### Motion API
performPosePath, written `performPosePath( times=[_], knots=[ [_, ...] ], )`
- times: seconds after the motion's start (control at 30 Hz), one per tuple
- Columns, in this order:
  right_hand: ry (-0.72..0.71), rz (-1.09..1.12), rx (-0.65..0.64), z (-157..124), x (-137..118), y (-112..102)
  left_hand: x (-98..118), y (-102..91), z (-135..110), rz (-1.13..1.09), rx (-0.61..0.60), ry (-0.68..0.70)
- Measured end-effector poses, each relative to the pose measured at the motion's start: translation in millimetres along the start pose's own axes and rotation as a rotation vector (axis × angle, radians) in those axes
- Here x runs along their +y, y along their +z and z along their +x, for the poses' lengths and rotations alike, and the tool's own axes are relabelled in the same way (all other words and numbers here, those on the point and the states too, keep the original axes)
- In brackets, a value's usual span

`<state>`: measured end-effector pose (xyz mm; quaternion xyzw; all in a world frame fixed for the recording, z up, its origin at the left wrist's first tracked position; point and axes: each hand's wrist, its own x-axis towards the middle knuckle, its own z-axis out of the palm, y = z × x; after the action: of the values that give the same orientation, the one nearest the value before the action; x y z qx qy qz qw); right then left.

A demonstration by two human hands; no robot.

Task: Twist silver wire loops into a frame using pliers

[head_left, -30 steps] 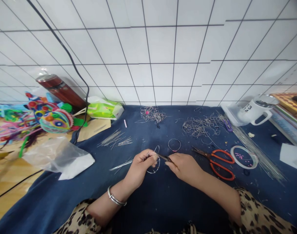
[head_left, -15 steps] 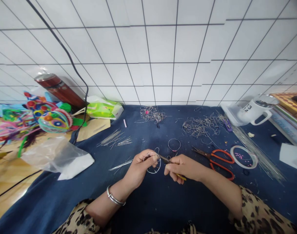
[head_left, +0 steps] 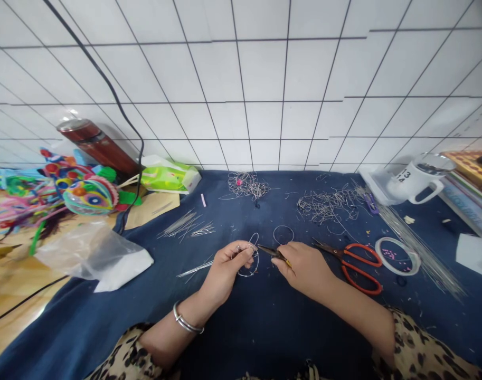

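Between the thumb and fingers of my left hand (head_left: 227, 272) is a ring of thin silver wire (head_left: 249, 274), with a small wire loop rising above the fingertips. My right hand (head_left: 308, 268) is wrapped round a pair of pliers (head_left: 273, 252) with yellow on the handle. Their dark, narrow jaws point left and reach close to the wire at my left fingertips; whether they touch it I cannot make out. Just behind my right hand lies another wire ring (head_left: 283, 232), partly covered by the hand.
Orange-handled scissors (head_left: 359, 264) and a clear round dish of pink beads (head_left: 398, 257) lie to the right, near long wires (head_left: 423, 248). Tangled wire (head_left: 328, 205) and cut wire lengths (head_left: 181, 224) are scattered behind. A white mug (head_left: 417, 179) stands back right, a plastic bag (head_left: 94, 253) left.
My right hand has turned over, its back now facing up, and the pliers have swung with it. The wire ring in my left hand has tilted and sits more behind the fingers.
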<state>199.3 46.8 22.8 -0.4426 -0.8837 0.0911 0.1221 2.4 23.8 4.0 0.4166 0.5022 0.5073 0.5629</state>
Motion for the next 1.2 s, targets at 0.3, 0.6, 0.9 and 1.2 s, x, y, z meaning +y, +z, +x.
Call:
performPosePath(
  times=[0.3,0.6,0.9,1.2],
  knots=[
    [-0.067,-0.246,0.168,-2.0,-3.9,1.8,-0.4,3.8,-3.3,0.077,-0.004,0.041],
    [-0.115,-0.313,0.191,-2.8,-4.0,-0.6,-2.6,4.3,-3.4,0.082,0.001,0.036],
    [-0.109,-0.317,0.182,-3.0,-4.0,-0.4,-5.4,3.8,-3.8,0.124,-0.002,0.067],
    [-0.112,-0.302,0.148,-2.8,-3.5,1.9,-7.2,1.9,-4.1,0.168,-0.027,0.081]
  ],
)
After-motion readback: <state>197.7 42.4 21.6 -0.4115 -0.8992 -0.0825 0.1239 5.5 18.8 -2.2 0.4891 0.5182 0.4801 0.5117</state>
